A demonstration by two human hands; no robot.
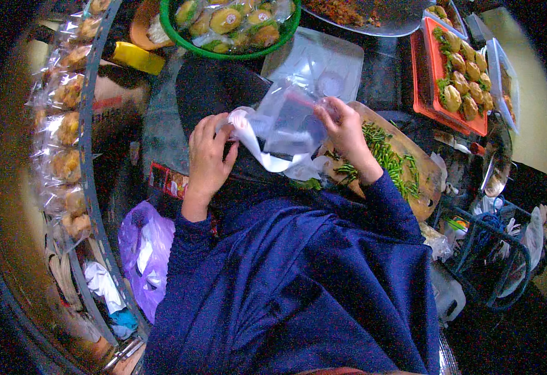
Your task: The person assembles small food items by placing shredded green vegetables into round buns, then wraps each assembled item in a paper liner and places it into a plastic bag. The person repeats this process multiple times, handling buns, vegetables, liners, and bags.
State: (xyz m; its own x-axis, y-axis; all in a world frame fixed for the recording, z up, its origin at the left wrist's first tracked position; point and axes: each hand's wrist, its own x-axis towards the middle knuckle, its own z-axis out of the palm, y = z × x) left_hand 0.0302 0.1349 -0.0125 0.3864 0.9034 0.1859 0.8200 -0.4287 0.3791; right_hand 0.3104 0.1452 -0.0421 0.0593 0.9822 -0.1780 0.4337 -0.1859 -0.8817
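My left hand (211,153) is closed at its fingertips on the end of a glossy white strip (248,134), which curls down in a loop in front of me. My right hand (347,131) pinches the upper right edge of a clear plastic bag (295,122) between thumb and fingers. The bag looks flat, and the strip hangs across its lower left side. Beneath my right wrist lies a wooden board (367,115) covered with small green chilies (392,156). Some crumpled clear plastic (308,169) rests by the board's left edge.
Ahead stands a green basket (236,56) of wrapped fried snacks, beside a clear tray lid (348,56). An orange tray (439,112) of unwrapped snacks is at right. Wrapped snacks (67,128) line a ledge at left, above a purple plastic bag (129,250). A wire basket (467,275) sits lower right.
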